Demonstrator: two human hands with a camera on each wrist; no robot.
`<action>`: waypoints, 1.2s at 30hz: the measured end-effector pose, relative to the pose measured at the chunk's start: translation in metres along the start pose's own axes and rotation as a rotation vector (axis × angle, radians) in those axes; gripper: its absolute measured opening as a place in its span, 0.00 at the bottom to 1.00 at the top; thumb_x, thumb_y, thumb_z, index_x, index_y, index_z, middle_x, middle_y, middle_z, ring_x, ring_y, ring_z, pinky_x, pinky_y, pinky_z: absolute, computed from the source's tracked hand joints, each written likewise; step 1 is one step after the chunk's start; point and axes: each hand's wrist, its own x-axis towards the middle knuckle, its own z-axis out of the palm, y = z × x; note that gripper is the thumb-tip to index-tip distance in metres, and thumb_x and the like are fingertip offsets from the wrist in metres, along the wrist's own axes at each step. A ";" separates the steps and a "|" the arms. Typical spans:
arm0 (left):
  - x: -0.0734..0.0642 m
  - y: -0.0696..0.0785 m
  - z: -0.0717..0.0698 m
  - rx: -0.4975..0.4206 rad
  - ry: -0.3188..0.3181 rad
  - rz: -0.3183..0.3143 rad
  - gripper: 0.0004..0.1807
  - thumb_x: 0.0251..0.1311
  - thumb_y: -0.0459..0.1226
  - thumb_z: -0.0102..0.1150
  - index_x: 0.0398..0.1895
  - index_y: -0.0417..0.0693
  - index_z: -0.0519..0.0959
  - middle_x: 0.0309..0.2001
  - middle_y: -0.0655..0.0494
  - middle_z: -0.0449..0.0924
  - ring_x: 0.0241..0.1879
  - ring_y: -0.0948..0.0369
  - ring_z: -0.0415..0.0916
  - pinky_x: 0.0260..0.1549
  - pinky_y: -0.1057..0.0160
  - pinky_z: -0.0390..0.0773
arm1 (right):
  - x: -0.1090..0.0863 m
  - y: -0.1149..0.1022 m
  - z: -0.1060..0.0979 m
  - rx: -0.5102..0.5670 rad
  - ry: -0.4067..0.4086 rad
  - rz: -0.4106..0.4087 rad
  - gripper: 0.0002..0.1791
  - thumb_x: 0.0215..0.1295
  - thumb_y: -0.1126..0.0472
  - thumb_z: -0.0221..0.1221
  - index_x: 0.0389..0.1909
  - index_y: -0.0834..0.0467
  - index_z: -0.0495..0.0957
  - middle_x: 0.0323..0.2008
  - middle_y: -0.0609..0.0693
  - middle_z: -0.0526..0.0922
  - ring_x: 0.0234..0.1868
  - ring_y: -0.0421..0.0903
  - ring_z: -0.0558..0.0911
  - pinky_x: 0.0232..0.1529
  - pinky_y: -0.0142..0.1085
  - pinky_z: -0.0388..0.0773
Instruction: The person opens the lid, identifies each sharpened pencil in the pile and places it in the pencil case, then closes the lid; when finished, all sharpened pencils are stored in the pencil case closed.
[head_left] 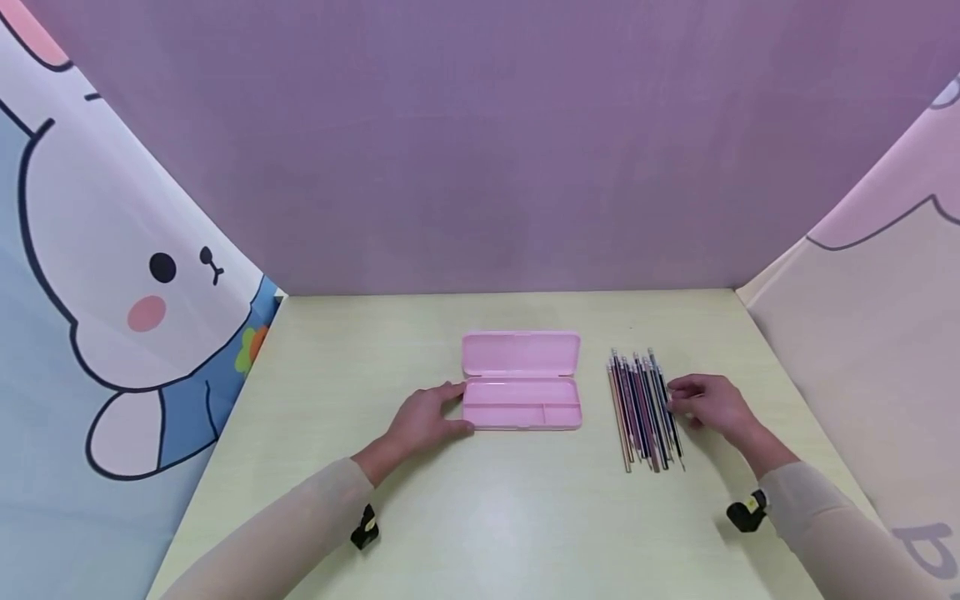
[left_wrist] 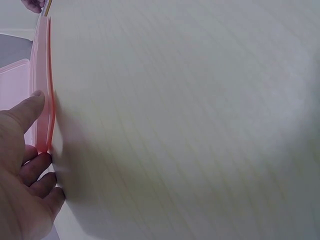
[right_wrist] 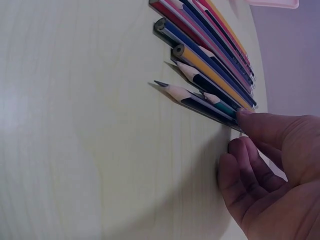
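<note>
A pink pencil case (head_left: 522, 417) lies with its lid (head_left: 521, 353) folded back, its tray split by thin dividers. At its left end my left hand (head_left: 424, 419) holds it, thumb on the front wall and fingers around the corner, as the left wrist view also shows. Several pencils (head_left: 641, 408) lie side by side to the right of the case, points toward me. My right hand (head_left: 708, 404) is at their right edge. In the right wrist view the thumb meets a teal pencil (right_wrist: 220, 103) beside a dark one (right_wrist: 195, 102); the index fingertip is hidden behind the thumb.
A pale wood-look table (head_left: 495, 508) carries everything. A purple backdrop (head_left: 495, 150) stands behind it, with printed cartoon sheets at the left (head_left: 127, 250) and right (head_left: 862, 333) sides. Both wrists wear small black cameras.
</note>
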 end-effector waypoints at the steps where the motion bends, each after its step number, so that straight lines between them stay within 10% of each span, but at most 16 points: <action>1: 0.000 0.000 0.000 -0.002 0.001 0.001 0.44 0.53 0.55 0.76 0.74 0.56 0.71 0.72 0.46 0.72 0.72 0.45 0.68 0.71 0.41 0.68 | 0.000 0.000 0.000 -0.006 0.001 -0.003 0.28 0.65 0.63 0.68 0.62 0.73 0.75 0.50 0.68 0.84 0.37 0.46 0.86 0.32 0.40 0.87; 36: -0.003 -0.004 0.002 -0.079 0.022 0.014 0.45 0.54 0.52 0.76 0.75 0.54 0.69 0.73 0.48 0.70 0.74 0.45 0.65 0.73 0.40 0.64 | 0.005 -0.007 0.003 -0.153 0.061 0.053 0.25 0.62 0.62 0.67 0.57 0.72 0.78 0.40 0.64 0.88 0.24 0.47 0.86 0.28 0.41 0.87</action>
